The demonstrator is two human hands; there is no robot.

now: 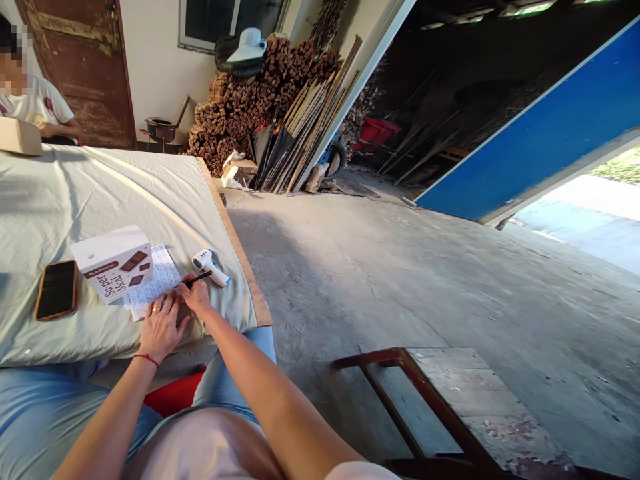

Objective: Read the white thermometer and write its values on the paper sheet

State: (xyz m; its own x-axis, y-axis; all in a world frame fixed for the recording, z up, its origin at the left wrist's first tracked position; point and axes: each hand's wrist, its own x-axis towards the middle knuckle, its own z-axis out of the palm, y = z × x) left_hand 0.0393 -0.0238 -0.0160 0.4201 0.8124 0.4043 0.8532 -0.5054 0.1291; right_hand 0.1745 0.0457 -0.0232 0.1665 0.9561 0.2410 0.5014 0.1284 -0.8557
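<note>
My right hand (197, 295) is closed round a black pen (199, 279) at the right edge of a sheet of paper (159, 277) covered in handwriting. Flat on the paper's lower part lies my left hand (163, 325), fingers stretched out, with a ring on one finger and a red cord at the wrist. A white box (114, 261) with brown printing stands on the paper's left side and hides part of it. Just beyond the pen rests a white and blue infrared thermometer (211, 267). The pen's tip is hidden by my hand.
A phone (57, 291) in a brown case lies left of the box on the cloth-covered table (150, 200). Another person (45, 110) sits at the far left behind a cardboard box (20, 137). A wooden chair (400, 380) stands to my right; stacked firewood (245, 100) lines the wall.
</note>
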